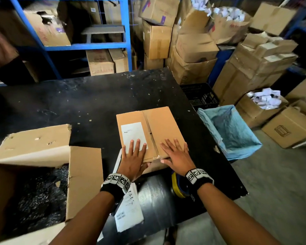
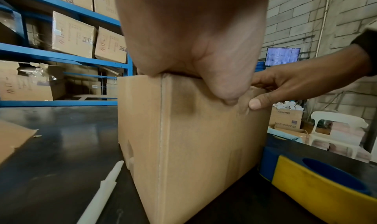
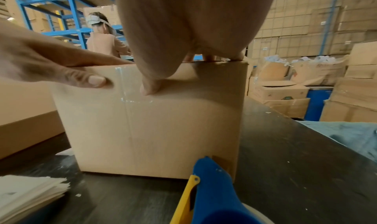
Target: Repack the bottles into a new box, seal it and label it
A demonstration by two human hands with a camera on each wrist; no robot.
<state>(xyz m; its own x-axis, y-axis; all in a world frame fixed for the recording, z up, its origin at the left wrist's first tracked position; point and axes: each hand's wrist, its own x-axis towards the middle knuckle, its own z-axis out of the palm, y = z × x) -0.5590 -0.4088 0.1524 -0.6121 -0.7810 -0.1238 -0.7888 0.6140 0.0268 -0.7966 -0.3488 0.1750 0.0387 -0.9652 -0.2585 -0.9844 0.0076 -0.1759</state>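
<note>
Box: one closed cardboard box stands on the black worktop, near its front right part, flaps shut, clear tape along the seam and down the near face.
Label: one white label lies flat on the left flap of the box top.
Left hand: the left hand lies flat on the box top, straight fingers spread over the near end of the label, thumb down on the near face — pressing, not gripping.
Right hand: the right hand lies flat on the right flap, fingers straight and spread, thumb over the near top edge.
Tape dispenser: one blue and yellow tape dispenser sits on the worktop just before the box, partly under the right wrist.
Papers: a stack of white label sheets lies on the worktop under the left forearm.
Old box: one large open carton stands at the left, flaps up.
Bin: one bin with a blue liner stands beside the worktop on the right.
Only in wrist views: the box's near face with both thumbs on it; the right wrist view alone shows a second person by the blue shelving — the left wrist view alone shows a white plastic chair and a wall screen.
Bottles: hidden; I cannot tell the count.
</note>
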